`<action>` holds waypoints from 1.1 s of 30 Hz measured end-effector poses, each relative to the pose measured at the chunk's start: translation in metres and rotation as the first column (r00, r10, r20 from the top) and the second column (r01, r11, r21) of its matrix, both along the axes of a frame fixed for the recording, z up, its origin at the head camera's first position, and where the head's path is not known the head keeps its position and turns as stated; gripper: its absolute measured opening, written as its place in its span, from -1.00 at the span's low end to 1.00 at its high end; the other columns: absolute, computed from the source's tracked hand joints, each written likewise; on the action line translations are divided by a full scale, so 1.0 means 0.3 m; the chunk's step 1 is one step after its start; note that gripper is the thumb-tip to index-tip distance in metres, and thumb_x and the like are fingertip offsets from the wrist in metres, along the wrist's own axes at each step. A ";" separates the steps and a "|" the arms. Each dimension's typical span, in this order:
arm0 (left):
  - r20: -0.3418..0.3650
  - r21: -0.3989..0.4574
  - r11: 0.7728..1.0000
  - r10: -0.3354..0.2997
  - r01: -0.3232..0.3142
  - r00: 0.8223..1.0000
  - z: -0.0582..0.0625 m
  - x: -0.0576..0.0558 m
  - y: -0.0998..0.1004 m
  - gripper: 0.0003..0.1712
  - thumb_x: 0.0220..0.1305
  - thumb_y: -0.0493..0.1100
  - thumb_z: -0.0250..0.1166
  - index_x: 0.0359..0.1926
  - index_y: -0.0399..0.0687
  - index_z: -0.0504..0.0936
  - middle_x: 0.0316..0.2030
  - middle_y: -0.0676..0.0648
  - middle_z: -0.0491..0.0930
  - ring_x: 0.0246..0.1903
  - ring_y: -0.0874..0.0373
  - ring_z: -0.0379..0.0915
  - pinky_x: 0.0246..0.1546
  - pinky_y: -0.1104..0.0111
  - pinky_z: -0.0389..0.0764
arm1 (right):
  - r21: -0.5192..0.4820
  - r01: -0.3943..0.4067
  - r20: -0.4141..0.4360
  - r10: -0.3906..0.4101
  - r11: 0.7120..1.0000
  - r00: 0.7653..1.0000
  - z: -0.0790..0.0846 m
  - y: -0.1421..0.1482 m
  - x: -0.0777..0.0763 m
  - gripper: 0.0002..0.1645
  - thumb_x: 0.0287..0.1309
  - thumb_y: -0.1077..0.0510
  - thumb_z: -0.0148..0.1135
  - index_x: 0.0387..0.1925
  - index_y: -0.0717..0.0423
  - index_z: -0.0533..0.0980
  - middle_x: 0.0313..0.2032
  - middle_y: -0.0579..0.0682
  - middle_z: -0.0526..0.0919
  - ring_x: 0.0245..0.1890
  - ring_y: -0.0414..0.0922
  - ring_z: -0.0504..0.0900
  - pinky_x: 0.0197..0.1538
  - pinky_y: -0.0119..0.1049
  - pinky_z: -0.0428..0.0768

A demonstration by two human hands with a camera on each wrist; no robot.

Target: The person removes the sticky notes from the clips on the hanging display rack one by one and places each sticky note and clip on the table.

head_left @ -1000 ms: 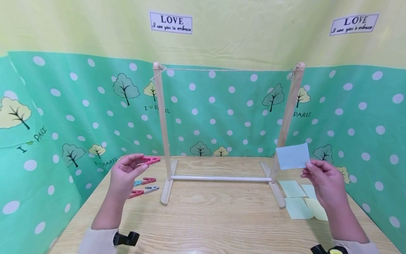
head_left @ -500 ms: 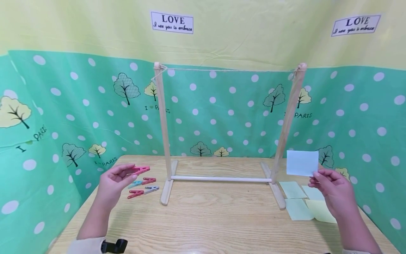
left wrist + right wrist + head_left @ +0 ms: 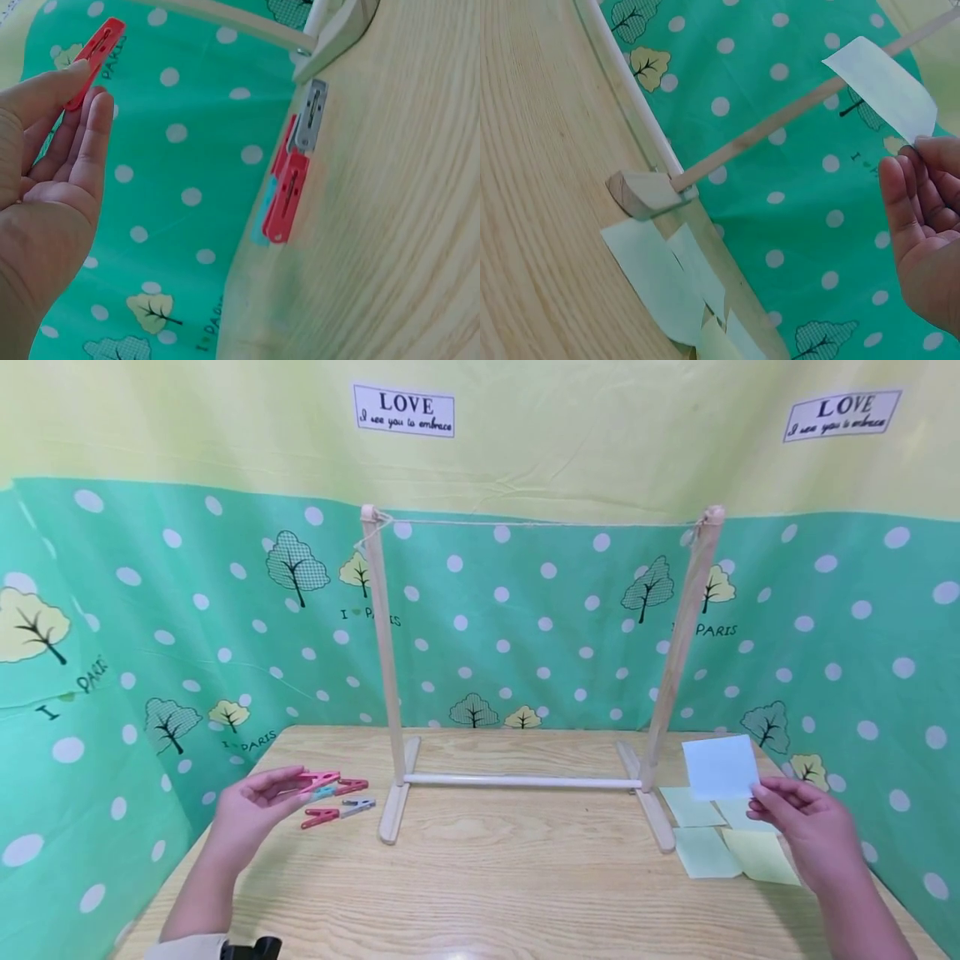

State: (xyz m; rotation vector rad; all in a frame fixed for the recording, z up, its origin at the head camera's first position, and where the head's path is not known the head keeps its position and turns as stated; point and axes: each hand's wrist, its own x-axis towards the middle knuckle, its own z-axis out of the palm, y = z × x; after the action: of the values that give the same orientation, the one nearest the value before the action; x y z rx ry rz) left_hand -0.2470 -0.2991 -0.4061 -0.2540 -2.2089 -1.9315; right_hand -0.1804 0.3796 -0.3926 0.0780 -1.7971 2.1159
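Observation:
My left hand (image 3: pixel 251 814) pinches a red clothespin (image 3: pixel 96 64) between thumb and fingers, raised above the left side of the table. Just beyond it on the tabletop lie several more clothespins, among them a red one (image 3: pixel 289 199) and a grey one (image 3: pixel 312 116). On the right, my right hand (image 3: pixel 810 827) holds a blue paper note (image 3: pixel 720 767) by its lower right corner, between thumb and fingertips. Under that note, pale green notes (image 3: pixel 705 853) and a yellow note (image 3: pixel 761 857) lie on the table, partly overlapped by it in the head view.
A wooden frame stands mid-table, its left post (image 3: pixel 386 652) and right post (image 3: pixel 682 643) joined by a string (image 3: pixel 525 523) at the top and a white rod (image 3: pixel 525 782) low down. A patterned curtain (image 3: pixel 480 602) hangs behind the wooden table (image 3: pixel 480 893).
My left hand has moved left and down with the red clothespin. My right hand has shifted right and lower with the blue note.

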 end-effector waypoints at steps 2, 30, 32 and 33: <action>0.014 -0.035 0.999 0.010 -0.009 1.000 -0.011 -0.002 -0.015 -0.47 0.16 -0.28 0.43 0.16 -0.29 0.54 -0.15 0.14 0.70 -0.15 0.34 0.63 -0.15 0.49 0.63 | 0.000 0.007 0.009 -0.007 1.000 1.000 -0.009 0.014 0.007 -0.80 0.22 0.42 0.23 -0.23 0.14 0.67 -0.35 -0.06 0.71 -0.39 -0.20 0.72 -0.25 -0.39 0.68; 0.118 -0.271 0.961 0.093 -0.058 0.989 -0.095 -0.008 -0.168 -0.35 0.18 -0.13 0.43 0.19 -0.42 0.47 -0.10 -0.06 0.70 -0.17 0.44 0.59 -0.16 0.51 0.63 | -0.041 0.131 0.146 -0.123 0.991 0.982 -0.122 0.201 0.079 -0.83 0.18 0.31 0.32 -0.29 -0.02 0.71 -0.37 -0.13 0.72 -0.42 -0.21 0.70 -0.31 -0.38 0.69; 0.141 -0.282 0.958 0.097 -0.054 0.985 -0.100 -0.011 -0.178 -0.34 0.18 -0.12 0.44 0.20 -0.41 0.46 -0.07 -0.11 0.69 -0.17 0.45 0.58 -0.16 0.52 0.62 | -0.031 0.137 0.167 -0.130 0.990 0.977 -0.134 0.220 0.083 -0.86 0.18 0.27 0.33 -0.30 -0.04 0.71 -0.37 -0.14 0.72 -0.42 -0.21 0.70 -0.31 -0.37 0.69; 0.148 -0.289 0.956 0.100 -0.054 0.984 -0.102 -0.012 -0.183 -0.33 0.17 -0.12 0.44 0.20 -0.40 0.46 -0.06 -0.14 0.68 -0.17 0.45 0.57 -0.16 0.53 0.61 | -0.029 0.140 0.176 -0.133 0.990 0.975 -0.140 0.230 0.085 -0.87 0.18 0.25 0.34 -0.31 -0.04 0.71 -0.38 -0.15 0.72 -0.42 -0.21 0.70 -0.31 -0.36 0.70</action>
State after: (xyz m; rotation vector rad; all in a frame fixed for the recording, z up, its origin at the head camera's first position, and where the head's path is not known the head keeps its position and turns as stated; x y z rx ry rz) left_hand -0.2506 -0.3541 -0.4368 -0.0510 -2.5603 -1.6428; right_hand -0.1549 0.4486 -0.4347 -0.2419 -1.7967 2.1163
